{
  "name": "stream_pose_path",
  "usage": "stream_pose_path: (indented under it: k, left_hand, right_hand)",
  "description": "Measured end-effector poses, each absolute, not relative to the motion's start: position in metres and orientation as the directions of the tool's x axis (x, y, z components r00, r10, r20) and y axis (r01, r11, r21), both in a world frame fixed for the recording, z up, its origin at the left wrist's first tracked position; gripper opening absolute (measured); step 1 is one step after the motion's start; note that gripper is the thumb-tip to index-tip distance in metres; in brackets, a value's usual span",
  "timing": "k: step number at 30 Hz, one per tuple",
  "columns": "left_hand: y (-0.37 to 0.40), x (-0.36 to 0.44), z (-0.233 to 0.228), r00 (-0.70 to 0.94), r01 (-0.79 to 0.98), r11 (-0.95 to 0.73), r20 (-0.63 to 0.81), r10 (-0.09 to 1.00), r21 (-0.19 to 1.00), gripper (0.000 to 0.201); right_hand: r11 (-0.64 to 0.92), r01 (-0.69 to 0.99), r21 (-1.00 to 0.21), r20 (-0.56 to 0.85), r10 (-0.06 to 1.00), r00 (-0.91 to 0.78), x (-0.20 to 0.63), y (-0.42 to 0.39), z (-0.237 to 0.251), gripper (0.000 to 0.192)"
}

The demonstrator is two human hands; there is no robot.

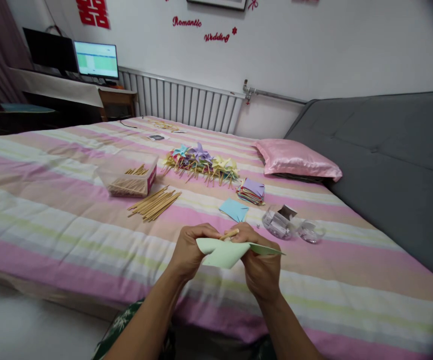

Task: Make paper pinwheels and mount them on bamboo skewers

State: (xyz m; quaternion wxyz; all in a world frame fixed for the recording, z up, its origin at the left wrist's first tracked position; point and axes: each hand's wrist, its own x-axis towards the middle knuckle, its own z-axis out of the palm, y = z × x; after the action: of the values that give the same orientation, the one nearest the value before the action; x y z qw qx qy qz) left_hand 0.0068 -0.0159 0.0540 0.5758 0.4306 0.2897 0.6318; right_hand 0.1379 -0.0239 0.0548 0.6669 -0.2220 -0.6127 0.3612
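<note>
Both hands meet low in the view, at about 6 o'clock, above the striped bed. The left hand pinches the rounded fold of a pale green paper, and the right hand grips the same sheet together with a thin wooden stick that pokes out at its top edge. Just beyond the hands, toward 12 o'clock, lies a blue paper square. At 11 o'clock a loose bundle of sticks lies beside a clear box of more sticks. Finished pinwheels lie farther off at 12 o'clock, a stack of coloured papers near them. Clear plastic tubs stand at 1 o'clock.
</note>
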Motion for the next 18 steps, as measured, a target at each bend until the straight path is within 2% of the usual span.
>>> stream_pose_path:
  k: [18]
  left_hand:
    - [-0.0156, 0.0047, 0.0476, 0.069, -0.484, -0.15, 0.208, 0.976, 0.862, 0.012]
  right_hand:
    - [0.613, -0.214, -0.761, 0.631, 0.775, -0.024, 0.14, -0.0214, 0.0513, 0.001]
